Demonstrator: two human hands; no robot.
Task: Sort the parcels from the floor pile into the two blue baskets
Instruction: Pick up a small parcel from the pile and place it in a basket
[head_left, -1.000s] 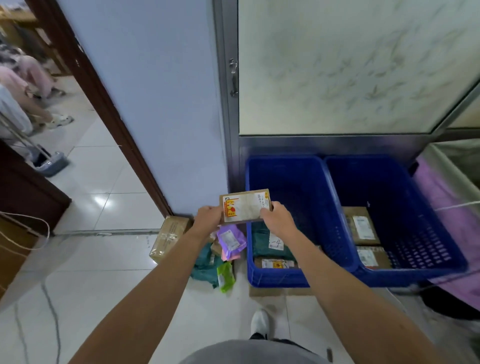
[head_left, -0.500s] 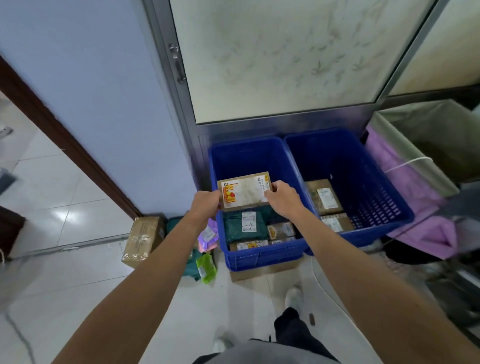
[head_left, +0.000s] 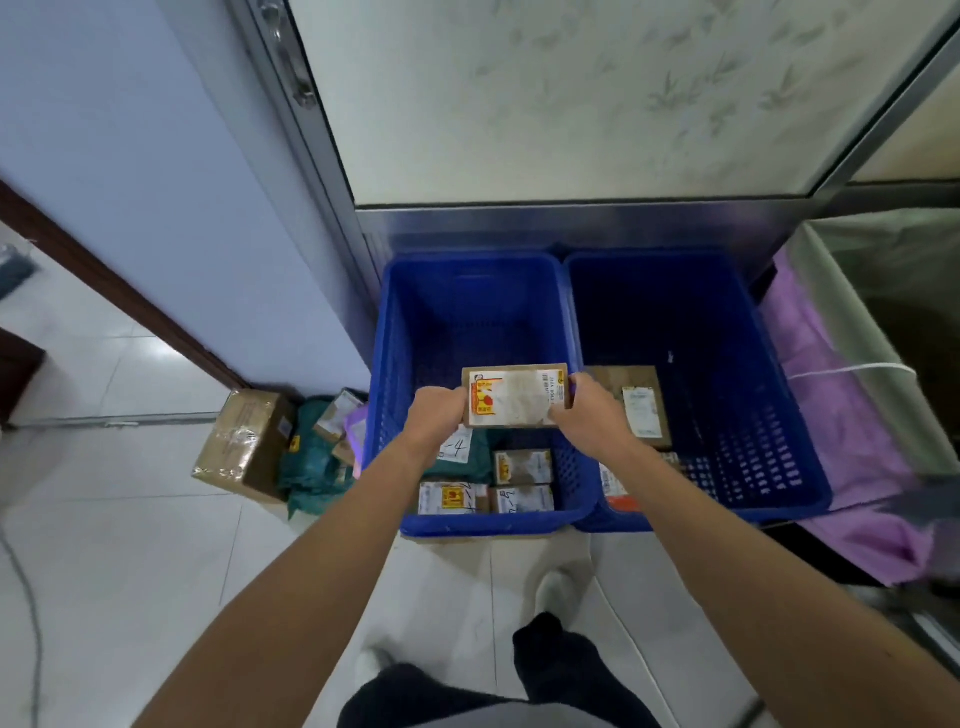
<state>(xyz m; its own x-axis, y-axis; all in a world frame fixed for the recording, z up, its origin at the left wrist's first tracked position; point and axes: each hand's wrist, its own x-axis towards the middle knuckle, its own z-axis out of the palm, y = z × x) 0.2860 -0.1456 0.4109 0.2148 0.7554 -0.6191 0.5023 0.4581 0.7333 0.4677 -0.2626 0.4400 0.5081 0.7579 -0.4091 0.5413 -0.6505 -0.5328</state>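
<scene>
Item 1, floor pile, left of the baskets: large brown cardboard box wrapped in clear tape (head_left: 244, 447), touching a heap of teal plastic mailer bags (head_left: 311, 467), with a small purple pouch (head_left: 356, 431) against the basket wall. Both your hands are well apart from it.

Item 2, left blue plastic basket (head_left: 467, 291): holds a teal mailer and three small labelled cardboard boxes at its near end.

Item 3, your left hand (head_left: 436, 421): fingers curled round the parcel's left short end.

Item 4, parcel in hand: flat brown cardboard box with a white label and a red-and-yellow sticker (head_left: 517, 396). You hold it label-up above the left basket's right half, just beside the wall where the two baskets meet. Its long axis runs left to right, from hand to hand.

Item 5, your right hand (head_left: 589, 415): fingers curled round the right short end. It is the hand nearer the right basket.

Item 6, right blue plastic basket (head_left: 727, 338): holds a brown cardboard box with a white label (head_left: 641, 410) and a second parcel at the near left corner, partly hidden by your forearm.

Note: lowered straight down, the parcel probably lands in the left basket, while a short shift rightward would put it in the right one. The label is too small to read, so which basket it belongs in cannot be told
</scene>
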